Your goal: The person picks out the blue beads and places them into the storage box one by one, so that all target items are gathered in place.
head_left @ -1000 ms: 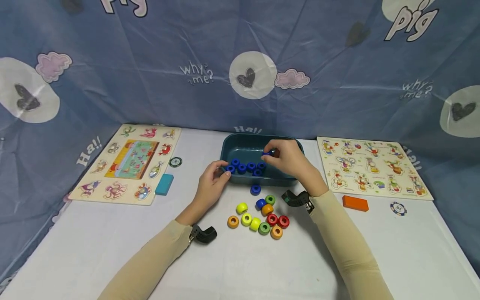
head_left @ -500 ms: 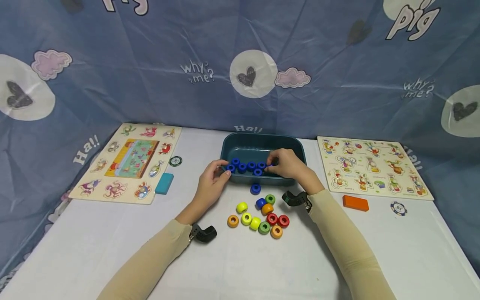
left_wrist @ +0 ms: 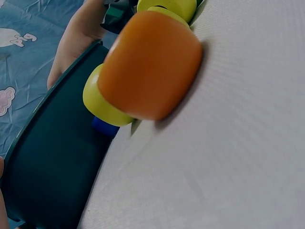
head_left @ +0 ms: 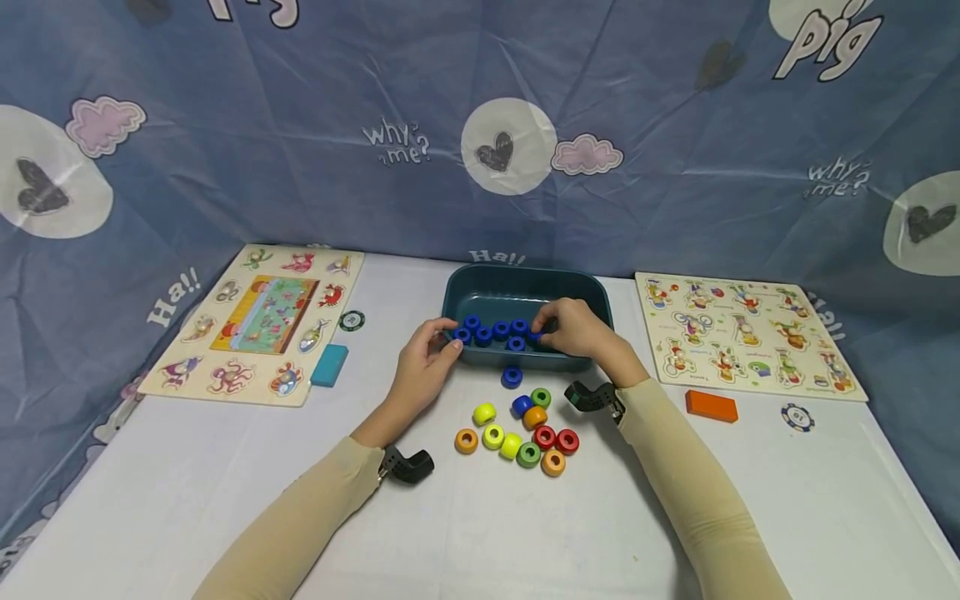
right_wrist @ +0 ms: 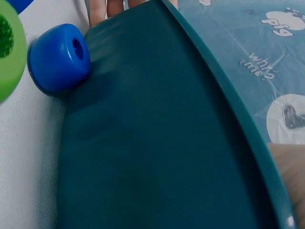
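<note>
A dark teal tray (head_left: pixel 555 362) stands at the table's far side with several blue beads (head_left: pixel 483 336) gathered along its front left. My left hand (head_left: pixel 422 365) grips the tray's left front corner, thumb beside the nearest beads. Inside the tray, my right hand (head_left: pixel 573 327) pinches a blue bead (head_left: pixel 535 338) low by the others, partly covered by the fingertips. In the right wrist view the tray's outer wall (right_wrist: pixel 143 124) fills the middle, with left-hand fingers (right_wrist: pixel 97 10) at its far end. One blue bead (head_left: pixel 512 377) lies just outside the front wall.
Nearer me lie loose beads: orange (head_left: pixel 467 441), yellow (head_left: pixel 493 436), green (head_left: pixel 528 454), red (head_left: pixel 567 441) and another blue bead (head_left: pixel 522 407). Picture boards stand left (head_left: pixel 322 383) and right (head_left: pixel 750 379). A teal block (head_left: pixel 329 366), an orange block (head_left: pixel 711 406) and two chips lie beside them.
My right hand has come down into the tray with the blue bead, bringing it beside the other blue beads, which shifted slightly. The left hand has stayed on the tray's corner.
</note>
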Demonstrator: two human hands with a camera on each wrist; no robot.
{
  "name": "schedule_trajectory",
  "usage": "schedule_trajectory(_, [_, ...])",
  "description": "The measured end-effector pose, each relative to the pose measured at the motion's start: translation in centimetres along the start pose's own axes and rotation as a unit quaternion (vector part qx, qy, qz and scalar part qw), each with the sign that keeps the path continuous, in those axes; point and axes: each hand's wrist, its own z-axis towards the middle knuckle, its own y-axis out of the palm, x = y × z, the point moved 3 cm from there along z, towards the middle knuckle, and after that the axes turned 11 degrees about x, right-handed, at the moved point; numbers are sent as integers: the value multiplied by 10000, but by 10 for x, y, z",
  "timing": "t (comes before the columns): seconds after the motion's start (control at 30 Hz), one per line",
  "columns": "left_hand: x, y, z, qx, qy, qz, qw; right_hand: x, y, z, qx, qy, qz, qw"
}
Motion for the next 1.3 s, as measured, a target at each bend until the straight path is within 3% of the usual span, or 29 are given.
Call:
schedule_trajectory(0.77, [1,0,1,-23,16,-38,10000,-1,2,1,-310,57,294,9991])
schedule_trajectory(1.17, [2,-1,2,5,95,-13,10000,-1,1,1,-209,76,347,9992])
schedule_trajectory(1.3, [2,0,1,8,50,-22,10000,-5,-3,-3,221,-143,326,9991])
